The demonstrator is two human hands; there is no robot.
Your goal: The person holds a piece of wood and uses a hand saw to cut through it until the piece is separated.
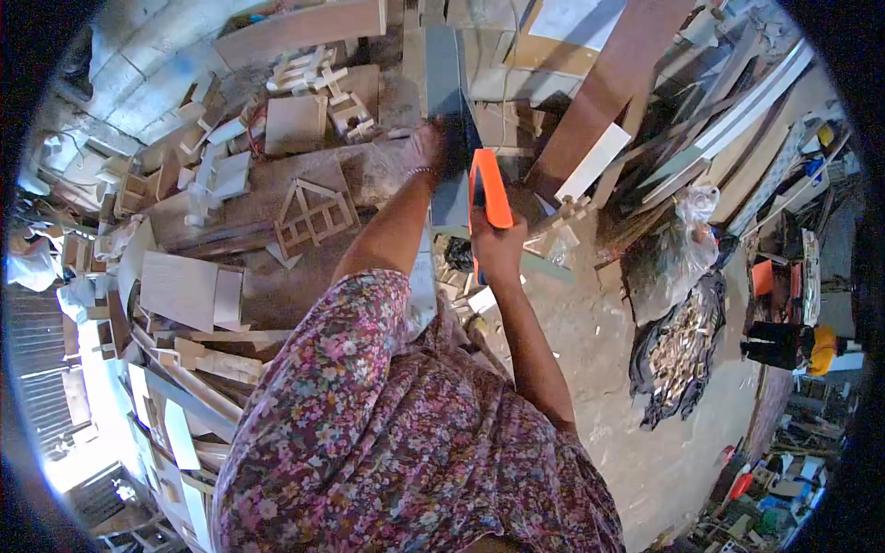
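My right hand [499, 247] is closed around the orange handle [498, 189] of a handsaw. The saw's dark blade [472, 129] points away from me along the right side of a long grey board [444, 69]. At the board's left edge is my left hand [427, 150], with a beaded bracelet on the wrist. It touches the board, but its fingers are lost in dark shadow. Whether the blade's teeth meet the board cannot be made out.
A small wooden lattice frame [316, 217] and several wood offcuts lie on the left. A brown plank [599, 101] leans at the right, near stacked boards. Wood scraps fill a black plastic sheet [682, 350] on the floor. A person [802, 346] stands far right.
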